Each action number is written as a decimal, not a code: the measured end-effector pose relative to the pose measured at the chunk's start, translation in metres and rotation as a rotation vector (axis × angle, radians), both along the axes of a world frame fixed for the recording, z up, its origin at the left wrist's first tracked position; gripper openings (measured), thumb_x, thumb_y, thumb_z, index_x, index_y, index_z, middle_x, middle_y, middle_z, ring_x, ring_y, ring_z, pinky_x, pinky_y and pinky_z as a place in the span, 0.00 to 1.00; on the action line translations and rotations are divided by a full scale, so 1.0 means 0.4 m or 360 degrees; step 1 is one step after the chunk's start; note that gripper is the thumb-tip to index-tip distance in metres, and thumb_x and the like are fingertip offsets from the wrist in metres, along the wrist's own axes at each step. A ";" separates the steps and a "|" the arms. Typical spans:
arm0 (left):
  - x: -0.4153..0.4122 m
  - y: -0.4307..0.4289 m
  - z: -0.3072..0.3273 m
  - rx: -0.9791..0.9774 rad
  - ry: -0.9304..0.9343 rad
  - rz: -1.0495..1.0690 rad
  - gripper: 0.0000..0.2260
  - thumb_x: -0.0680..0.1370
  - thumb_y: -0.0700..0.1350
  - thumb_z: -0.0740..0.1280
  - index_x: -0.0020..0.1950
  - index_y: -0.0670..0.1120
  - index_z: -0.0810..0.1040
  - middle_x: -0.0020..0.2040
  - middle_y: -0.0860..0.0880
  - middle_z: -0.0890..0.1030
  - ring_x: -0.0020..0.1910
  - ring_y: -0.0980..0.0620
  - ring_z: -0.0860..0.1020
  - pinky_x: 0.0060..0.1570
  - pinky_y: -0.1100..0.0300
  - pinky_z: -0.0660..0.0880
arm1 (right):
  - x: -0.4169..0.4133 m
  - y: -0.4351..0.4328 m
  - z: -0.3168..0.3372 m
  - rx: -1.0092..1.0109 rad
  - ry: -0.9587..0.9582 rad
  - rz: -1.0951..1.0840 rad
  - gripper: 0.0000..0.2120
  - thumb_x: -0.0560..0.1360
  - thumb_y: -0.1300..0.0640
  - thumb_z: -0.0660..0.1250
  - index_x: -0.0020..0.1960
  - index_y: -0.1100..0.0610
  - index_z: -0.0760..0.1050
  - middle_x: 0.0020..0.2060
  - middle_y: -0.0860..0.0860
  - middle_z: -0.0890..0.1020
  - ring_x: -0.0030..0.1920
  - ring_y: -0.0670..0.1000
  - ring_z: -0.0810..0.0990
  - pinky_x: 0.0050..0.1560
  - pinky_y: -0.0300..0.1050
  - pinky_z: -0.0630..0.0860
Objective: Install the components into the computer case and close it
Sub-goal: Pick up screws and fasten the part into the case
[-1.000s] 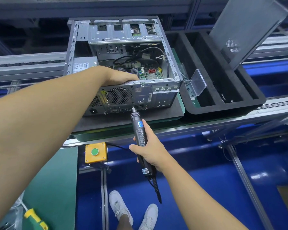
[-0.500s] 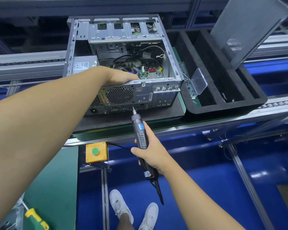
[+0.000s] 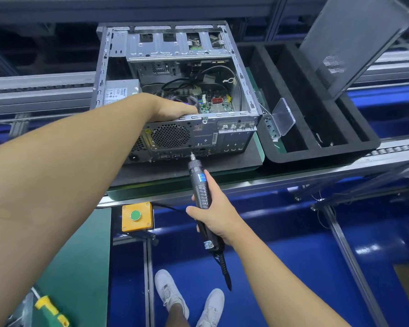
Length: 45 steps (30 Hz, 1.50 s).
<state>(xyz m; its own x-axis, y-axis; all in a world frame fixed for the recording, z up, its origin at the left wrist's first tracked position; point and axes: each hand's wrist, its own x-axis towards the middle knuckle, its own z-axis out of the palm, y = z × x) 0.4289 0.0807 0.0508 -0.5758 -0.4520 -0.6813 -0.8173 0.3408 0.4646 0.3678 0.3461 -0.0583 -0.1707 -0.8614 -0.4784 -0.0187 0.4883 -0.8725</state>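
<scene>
An open grey computer case [image 3: 229, 138] lies on a dark mat on the conveyor, its rear panel facing me and its motherboard and cables showing inside. My left hand [image 3: 172, 109] grips the top edge of the rear panel, fingers curled over the rim into the case. My right hand [image 3: 214, 214] holds a black electric screwdriver [image 3: 200, 185], whose bit touches the rear panel at the lower right corner of the round fan grille. The case's grey side panel [image 3: 350, 41] leans upright at the back right.
A black foam tray [image 3: 316, 154] with long compartments sits right of the case, a clear plastic piece [image 3: 282, 115] at its near left. A yellow box with a green button [image 3: 136, 215] hangs below the conveyor edge. A yellow-green screwdriver [image 3: 51, 311] lies at the lower left.
The view shifted slightly. The screwdriver bit stays at the same spot on the rear panel, and my left hand keeps its hold on the case.
</scene>
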 end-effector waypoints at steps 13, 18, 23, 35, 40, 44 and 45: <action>-0.003 0.010 0.007 0.0036 -0.0001 0.0008 0.14 0.82 0.59 0.53 0.53 0.54 0.74 0.61 0.50 0.76 0.59 0.49 0.72 0.58 0.51 0.59 | 0.018 -0.029 0.065 0.0196 0.0208 0.0110 0.53 0.74 0.54 0.73 0.81 0.35 0.37 0.65 0.48 0.75 0.45 0.56 0.81 0.57 0.60 0.83; 0.000 0.013 0.014 0.0004 -0.0040 0.0043 0.13 0.80 0.60 0.53 0.47 0.57 0.74 0.53 0.54 0.75 0.52 0.52 0.72 0.60 0.49 0.60 | 0.028 -0.032 0.061 0.0232 0.0139 0.0074 0.51 0.74 0.56 0.72 0.80 0.33 0.39 0.67 0.54 0.76 0.36 0.54 0.78 0.45 0.55 0.85; -0.001 0.015 0.015 0.0007 -0.0055 0.0053 0.13 0.80 0.61 0.53 0.48 0.57 0.74 0.54 0.56 0.74 0.52 0.53 0.71 0.61 0.48 0.59 | 0.024 -0.029 0.065 0.0221 0.0106 0.0051 0.51 0.74 0.57 0.71 0.81 0.34 0.40 0.62 0.52 0.75 0.48 0.55 0.79 0.57 0.61 0.83; -0.003 0.014 0.010 0.0033 -0.0021 0.0053 0.16 0.81 0.60 0.54 0.54 0.51 0.75 0.57 0.50 0.76 0.55 0.48 0.73 0.48 0.56 0.63 | 0.016 -0.014 0.040 0.0146 0.0047 0.0023 0.50 0.73 0.54 0.74 0.80 0.32 0.44 0.60 0.50 0.78 0.41 0.51 0.80 0.38 0.41 0.79; 0.002 0.013 0.008 -0.0063 0.0021 0.0064 0.11 0.81 0.62 0.53 0.43 0.61 0.68 0.54 0.55 0.69 0.57 0.52 0.63 0.58 0.53 0.55 | 0.011 0.005 0.031 0.0120 0.0049 0.0073 0.49 0.74 0.57 0.74 0.80 0.32 0.47 0.60 0.48 0.75 0.39 0.47 0.80 0.37 0.41 0.81; 0.005 0.015 0.006 -0.0067 0.0067 0.0050 0.11 0.81 0.60 0.54 0.44 0.59 0.71 0.52 0.54 0.73 0.56 0.49 0.68 0.57 0.52 0.57 | 0.015 0.022 0.020 0.0113 0.0018 0.0083 0.48 0.74 0.57 0.74 0.80 0.31 0.49 0.59 0.48 0.76 0.37 0.48 0.80 0.36 0.42 0.81; 0.006 0.017 0.007 -0.0070 0.0099 0.0067 0.12 0.81 0.61 0.55 0.46 0.58 0.73 0.55 0.54 0.74 0.55 0.51 0.70 0.57 0.52 0.58 | 0.015 0.025 0.019 0.0105 0.0026 0.0081 0.48 0.73 0.57 0.74 0.80 0.31 0.49 0.59 0.49 0.76 0.38 0.48 0.80 0.37 0.42 0.81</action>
<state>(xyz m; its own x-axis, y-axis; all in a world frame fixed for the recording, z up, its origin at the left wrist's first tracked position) 0.4315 0.0874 0.0534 -0.5965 -0.5052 -0.6237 -0.8012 0.3282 0.5004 0.3738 0.3562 -0.0508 -0.1356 -0.8357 -0.5321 -0.0592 0.5430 -0.8377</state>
